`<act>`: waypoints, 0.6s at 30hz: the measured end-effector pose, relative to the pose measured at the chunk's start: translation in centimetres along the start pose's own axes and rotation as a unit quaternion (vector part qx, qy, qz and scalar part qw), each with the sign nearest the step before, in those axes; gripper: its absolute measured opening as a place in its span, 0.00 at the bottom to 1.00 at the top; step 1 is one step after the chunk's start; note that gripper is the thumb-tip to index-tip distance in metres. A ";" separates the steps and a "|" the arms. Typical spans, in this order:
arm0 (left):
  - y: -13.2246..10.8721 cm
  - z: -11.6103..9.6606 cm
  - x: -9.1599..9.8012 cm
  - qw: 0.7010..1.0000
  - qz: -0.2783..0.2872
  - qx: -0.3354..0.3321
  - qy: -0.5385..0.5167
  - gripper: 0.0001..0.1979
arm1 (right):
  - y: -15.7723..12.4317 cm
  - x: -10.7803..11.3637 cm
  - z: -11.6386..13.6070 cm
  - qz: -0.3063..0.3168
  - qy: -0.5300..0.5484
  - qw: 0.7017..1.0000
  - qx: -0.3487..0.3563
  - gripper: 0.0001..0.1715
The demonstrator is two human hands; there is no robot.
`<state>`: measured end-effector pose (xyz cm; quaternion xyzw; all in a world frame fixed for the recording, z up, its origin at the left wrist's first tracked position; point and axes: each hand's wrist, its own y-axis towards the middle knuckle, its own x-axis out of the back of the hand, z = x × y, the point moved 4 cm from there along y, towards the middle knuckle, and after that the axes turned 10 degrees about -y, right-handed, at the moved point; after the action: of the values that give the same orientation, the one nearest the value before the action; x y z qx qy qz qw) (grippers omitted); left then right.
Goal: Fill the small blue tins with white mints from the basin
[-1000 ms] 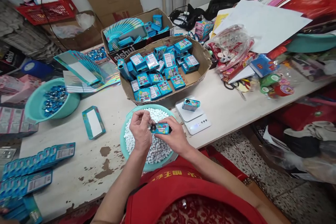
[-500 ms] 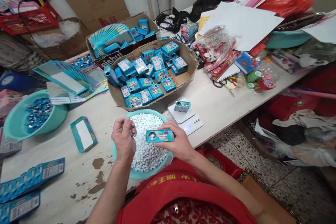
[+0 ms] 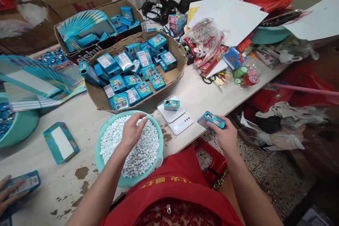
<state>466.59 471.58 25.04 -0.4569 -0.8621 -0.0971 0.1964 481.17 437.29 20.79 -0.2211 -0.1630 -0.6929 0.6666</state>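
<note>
Holding a blue Caramelo Macizo box (image 3: 204, 121) firmly in the right hand (image 3: 226, 135) near the digital scale (image 3: 177, 122), left hand (image 3: 134, 131) loosely open, seemingly empty, over the bowl (image 3: 127, 182): likely box-handling step, needs keeping level.

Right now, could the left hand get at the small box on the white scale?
Probably yes: the left hand is over the bowl, and nothing visible stands between it and the box on the scale.
</note>
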 end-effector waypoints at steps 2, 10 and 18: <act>1.7 -0.7 -1.9 0.998 0.029 -0.044 0.030 0.10 | 1.1 -1.2 -1.5 -0.040 0.021 0.999 -0.020 0.32; 0.9 1.2 0.6 0.986 0.000 -0.073 0.151 0.14 | 4.9 -4.8 -4.2 -0.126 -0.028 0.991 -0.020 0.32; -5.6 5.8 2.0 0.943 0.015 -0.017 0.333 0.15 | 1.8 -9.4 4.2 -0.048 -0.149 0.949 0.274 0.41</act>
<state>459.54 471.91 20.75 -0.4142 -0.7392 -0.2550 0.4658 483.49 447.36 19.30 -0.1226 -0.4549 -0.6115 0.6357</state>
